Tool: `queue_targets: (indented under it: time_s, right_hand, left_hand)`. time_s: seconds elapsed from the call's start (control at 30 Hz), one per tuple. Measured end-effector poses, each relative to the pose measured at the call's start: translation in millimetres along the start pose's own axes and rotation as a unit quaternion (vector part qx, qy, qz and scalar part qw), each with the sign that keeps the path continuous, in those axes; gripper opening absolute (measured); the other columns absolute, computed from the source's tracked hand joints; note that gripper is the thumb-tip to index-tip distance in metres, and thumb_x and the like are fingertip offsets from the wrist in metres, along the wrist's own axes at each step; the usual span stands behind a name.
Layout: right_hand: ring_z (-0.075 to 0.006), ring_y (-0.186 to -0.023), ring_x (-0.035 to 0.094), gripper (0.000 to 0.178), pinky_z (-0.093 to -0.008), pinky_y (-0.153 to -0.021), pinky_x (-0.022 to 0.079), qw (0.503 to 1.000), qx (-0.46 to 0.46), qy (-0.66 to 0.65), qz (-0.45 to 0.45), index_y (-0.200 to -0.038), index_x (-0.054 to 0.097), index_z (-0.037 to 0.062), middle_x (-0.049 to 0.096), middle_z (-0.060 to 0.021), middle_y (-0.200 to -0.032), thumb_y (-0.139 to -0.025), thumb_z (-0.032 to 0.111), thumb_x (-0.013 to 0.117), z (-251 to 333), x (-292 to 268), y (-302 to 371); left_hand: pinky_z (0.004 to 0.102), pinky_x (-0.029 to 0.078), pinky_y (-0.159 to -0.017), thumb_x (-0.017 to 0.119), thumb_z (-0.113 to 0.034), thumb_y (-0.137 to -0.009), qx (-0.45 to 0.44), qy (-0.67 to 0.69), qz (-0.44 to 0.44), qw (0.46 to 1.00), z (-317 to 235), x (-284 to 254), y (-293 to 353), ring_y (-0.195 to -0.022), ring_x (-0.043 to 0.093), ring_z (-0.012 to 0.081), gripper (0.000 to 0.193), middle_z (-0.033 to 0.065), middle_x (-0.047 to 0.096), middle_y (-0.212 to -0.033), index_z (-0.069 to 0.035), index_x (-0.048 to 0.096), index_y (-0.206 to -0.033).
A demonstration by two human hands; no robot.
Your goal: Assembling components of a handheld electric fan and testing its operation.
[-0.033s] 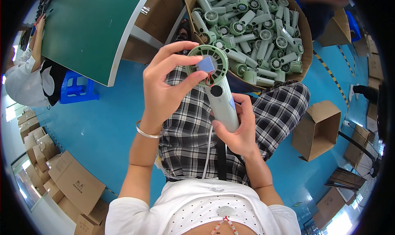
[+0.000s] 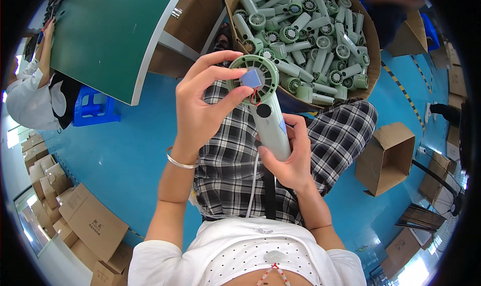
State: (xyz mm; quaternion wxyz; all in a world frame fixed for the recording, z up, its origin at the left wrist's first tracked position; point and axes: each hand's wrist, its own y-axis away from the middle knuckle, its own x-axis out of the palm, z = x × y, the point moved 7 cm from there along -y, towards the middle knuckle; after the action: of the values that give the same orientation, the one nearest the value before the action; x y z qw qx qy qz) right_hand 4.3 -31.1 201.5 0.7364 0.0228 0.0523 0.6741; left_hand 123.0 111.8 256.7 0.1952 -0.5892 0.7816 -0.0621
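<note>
A pale green handheld fan (image 2: 270, 129) is held above my lap, its round head pointing away from me. My right hand (image 2: 295, 158) is wrapped round the handle, thumb on the near side. Between the thumb and fingers of my left hand (image 2: 200, 93) is a small blue square piece (image 2: 251, 79), held at the middle of the fan head; whether it is fixed there I cannot tell. Thin red wires (image 2: 255, 96) show just below it, beside a round black button (image 2: 263, 110) on the handle.
A large carton (image 2: 372, 80) full of similar fans stands beyond my knees. At the far left is a green table (image 2: 110, 35), with a person by a blue stool (image 2: 95, 107). An open cardboard box (image 2: 383, 161) sits right; more boxes (image 2: 92, 221) lie left.
</note>
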Motion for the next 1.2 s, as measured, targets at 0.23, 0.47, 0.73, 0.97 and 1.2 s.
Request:
queue_targets:
  time_s: [0.23, 0.47, 0.73, 0.97, 1.2]
  right_hand:
    - [-0.0222, -0.081, 0.065, 0.056, -0.0334, -0.073, 0.051, 1.0, -0.001, 0.017, 0.003, -0.117, 0.038, -0.0017, 0.064, -0.0182, -0.091, -0.072, 0.009, 0.07, -1, -4, -4]
    - [-0.017, -0.087, 0.063, 0.053, -0.0298, -0.075, 0.051, 0.978, 0.078, -0.179, 0.069, -0.117, 0.037, 0.0001, 0.065, -0.0148, -0.095, -0.078, 0.011, 0.07, 6, 16, -4]
    - [-0.0276, -0.081, 0.059, 0.03, -0.0349, -0.071, 0.048, 0.977, -0.064, 0.164, -0.119, -0.101, 0.058, -0.0009, 0.061, -0.013, -0.089, -0.076, 0.009, 0.071, 48, -26, -11]
    - [-0.0235, -0.072, 0.059, 0.018, -0.0316, -0.064, 0.048, 0.954, -0.176, 0.222, -0.095, -0.085, 0.067, 0.0042, 0.062, -0.0079, -0.08, -0.069, 0.002, 0.075, 47, -8, -13]
    - [-0.0156, -0.07, 0.061, 0.012, -0.0264, -0.063, 0.049, 0.987, -0.07, 0.132, -0.064, -0.088, 0.066, -0.0005, 0.063, -0.0088, -0.08, -0.077, 0.004, 0.07, 35, -16, -23]
  left_hand:
    - [0.0318, 0.045, -0.091, 0.076, -0.008, -0.073, -0.02, 0.008, 0.039, 0.999, 11, 4, -1, -0.104, 0.059, 0.0203, 0.029, 0.0112, 0.061, -0.115, -0.004, 0.066, -0.1]
    - [0.0322, 0.039, -0.1, 0.059, -0.011, -0.084, -0.098, 0.286, -0.003, 0.953, 17, 24, 2, -0.116, 0.051, 0.0188, 0.056, 0.0127, 0.051, -0.128, 0.001, 0.04, -0.135]
    - [0.0282, 0.043, -0.09, 0.055, -0.006, -0.075, -0.122, 0.216, 0.017, 0.968, 24, 48, 8, -0.102, 0.055, 0.0156, 0.041, 0.0092, 0.058, -0.112, 0.001, 0.054, -0.116]
    - [0.0332, 0.044, -0.091, 0.058, -0.007, -0.066, -0.108, 0.091, 0.003, 0.99, 28, 44, 35, -0.101, 0.056, 0.0246, 0.047, 0.0137, 0.056, -0.109, 0.003, 0.057, -0.112]
    - [0.0326, 0.046, -0.086, 0.063, -0.005, -0.065, -0.06, 0.053, 0.013, 0.997, 27, 46, 32, -0.098, 0.056, 0.0245, 0.046, 0.0138, 0.055, -0.109, 0.001, 0.059, -0.111]
